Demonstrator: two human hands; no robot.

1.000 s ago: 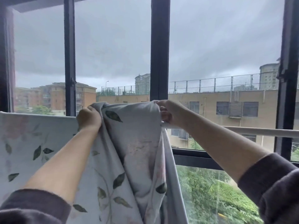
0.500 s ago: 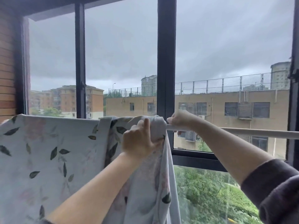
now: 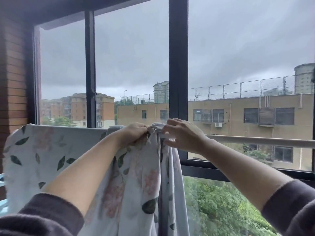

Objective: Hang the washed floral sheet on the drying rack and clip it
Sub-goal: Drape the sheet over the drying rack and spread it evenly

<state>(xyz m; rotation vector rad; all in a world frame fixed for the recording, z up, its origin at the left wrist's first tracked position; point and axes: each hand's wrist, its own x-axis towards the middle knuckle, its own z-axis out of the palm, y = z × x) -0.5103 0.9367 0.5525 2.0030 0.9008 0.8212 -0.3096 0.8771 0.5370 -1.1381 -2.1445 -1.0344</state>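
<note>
Head view, looking slightly up at a window. A pale sheet printed with green leaves and faint pink flowers hangs over a cream rail that runs across in front of the glass. The sheet's left part is spread flat over the rail. Its right part is gathered into a thick bunch of folds that drops from the rail at centre.

The left hand grips the top of the bunch, with its fingers curled into the cloth. The right hand is just beside it. Its thumb and forefinger pinch a fold at the bunch's right edge, and its other fingers are loosely spread. A small pale shape under those fingers may be a clip or only the rail; I cannot tell which.

The sheet looks soft and limp, and is probably heavy with damp. It is likely to slide along the smooth rail, so the safest hold is the top edge, close to the rail.

The rail is bare to the right, which leaves open room to draw the bunch out. A brick wall closes off the left side. The dark window frame appears to stand close behind the rail, leaving little depth.
</note>
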